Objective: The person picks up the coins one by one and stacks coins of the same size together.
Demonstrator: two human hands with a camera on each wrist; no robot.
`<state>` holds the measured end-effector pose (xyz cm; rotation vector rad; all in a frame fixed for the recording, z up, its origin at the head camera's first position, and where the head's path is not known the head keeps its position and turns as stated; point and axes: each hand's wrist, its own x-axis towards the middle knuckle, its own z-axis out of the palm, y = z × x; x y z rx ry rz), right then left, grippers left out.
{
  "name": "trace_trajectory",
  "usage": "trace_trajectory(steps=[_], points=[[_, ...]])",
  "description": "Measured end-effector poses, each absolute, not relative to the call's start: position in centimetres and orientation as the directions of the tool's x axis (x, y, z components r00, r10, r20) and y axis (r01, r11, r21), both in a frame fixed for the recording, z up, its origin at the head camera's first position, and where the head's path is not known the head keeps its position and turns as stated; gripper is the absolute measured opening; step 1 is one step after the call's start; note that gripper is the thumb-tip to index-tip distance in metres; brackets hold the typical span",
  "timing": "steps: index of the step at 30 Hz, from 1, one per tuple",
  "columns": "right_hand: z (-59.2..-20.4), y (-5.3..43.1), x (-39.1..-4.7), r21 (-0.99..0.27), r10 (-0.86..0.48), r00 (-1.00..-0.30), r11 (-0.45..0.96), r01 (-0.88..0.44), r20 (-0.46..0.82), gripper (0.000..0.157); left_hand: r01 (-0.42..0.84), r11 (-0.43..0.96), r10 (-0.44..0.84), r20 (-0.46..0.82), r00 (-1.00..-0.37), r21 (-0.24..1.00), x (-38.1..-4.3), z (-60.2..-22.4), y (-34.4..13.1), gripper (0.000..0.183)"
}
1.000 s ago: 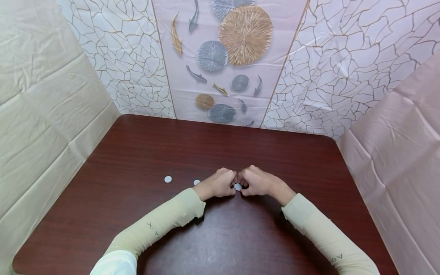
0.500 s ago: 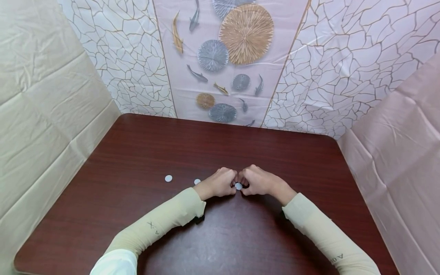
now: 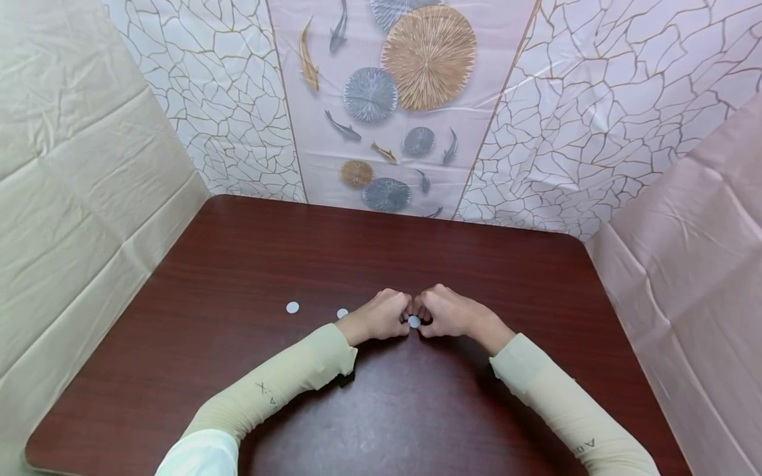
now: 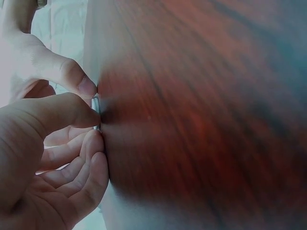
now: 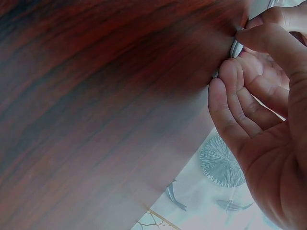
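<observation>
Three small round white discs lie in a loose row on the dark wooden table. Between both hands is the rightmost disc, edge-on in the wrist views, where its rim looks layered. My left hand pinches its left side, thumb at the near edge and curled fingers at the far edge. From the other side my right hand pinches the same disc, its rim showing between thumb and fingers. Partly behind the left wrist lies the middle disc; farther left is the third disc.
A patterned cloth backdrop hangs behind the table's far edge. Plain pale cloth walls stand along the left and right sides. Light sleeves cover both forearms.
</observation>
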<state>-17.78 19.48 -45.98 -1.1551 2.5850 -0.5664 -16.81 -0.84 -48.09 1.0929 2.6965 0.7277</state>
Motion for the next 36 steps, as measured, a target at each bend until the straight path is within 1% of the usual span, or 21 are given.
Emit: trace_trajectory(steps=[16,24,36], points=[[-46.20,19.46,-17.88,-0.444,-0.751,-0.656,0.614,-0.652,-0.076,0.018,0.607,0.634,0.684,0.020,-0.730,0.479,-16.72,-47.70,-0.71,0.012],[-46.23,19.53,-17.97,-0.441,-0.747,-0.659,0.621,-0.647,-0.085,0.018,0.609,0.637,0.681,0.026,-0.732,0.473,-16.66,-47.65,-0.67,0.012],[-46.23,19.49,-17.98,-0.436,-0.739,-0.667,0.632,-0.640,-0.093,0.018,0.599,0.637,0.679,0.014,-0.734,0.486,-16.67,-47.53,-0.68,0.012]])
